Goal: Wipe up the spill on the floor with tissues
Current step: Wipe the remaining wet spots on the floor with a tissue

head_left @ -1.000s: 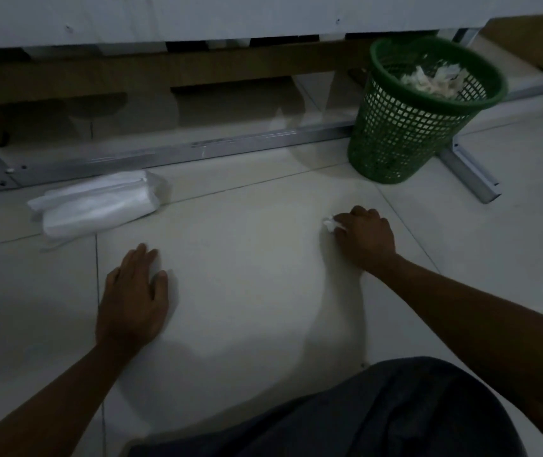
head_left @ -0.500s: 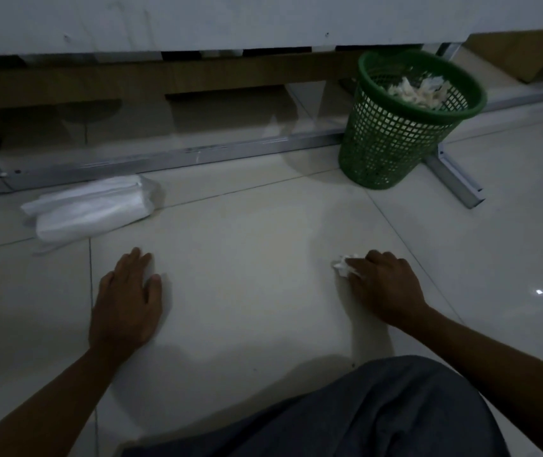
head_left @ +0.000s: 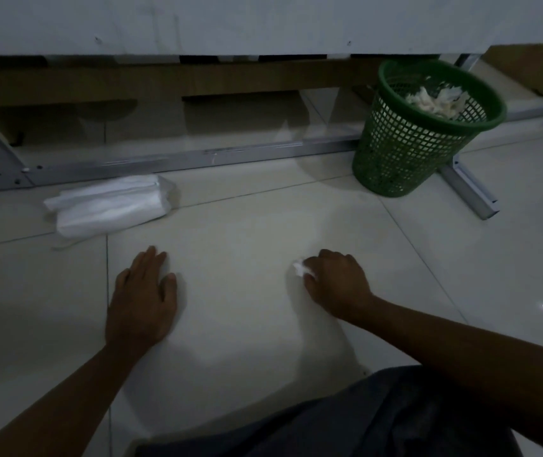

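Note:
My right hand (head_left: pixel 336 285) presses a small crumpled white tissue (head_left: pixel 300 268) against the pale floor tile (head_left: pixel 237 239); only a bit of the tissue sticks out past the fingers on the left. My left hand (head_left: pixel 143 296) lies flat on the tile, palm down, fingers apart, holding nothing. A soft pack of white tissues (head_left: pixel 108 206) lies on the floor beyond the left hand. In the dim light I cannot make out any liquid on the tile.
A green mesh bin (head_left: pixel 412 153) with used tissues inside stands at the back right. A metal frame rail (head_left: pixel 197 159) runs along the floor behind, with a leg (head_left: pixel 468 192) jutting forward beside the bin. My dark-trousered knee (head_left: pixel 346 420) fills the bottom.
My right hand has dragged the tissue back toward me and to the left across the tile. The left hand has stayed planted.

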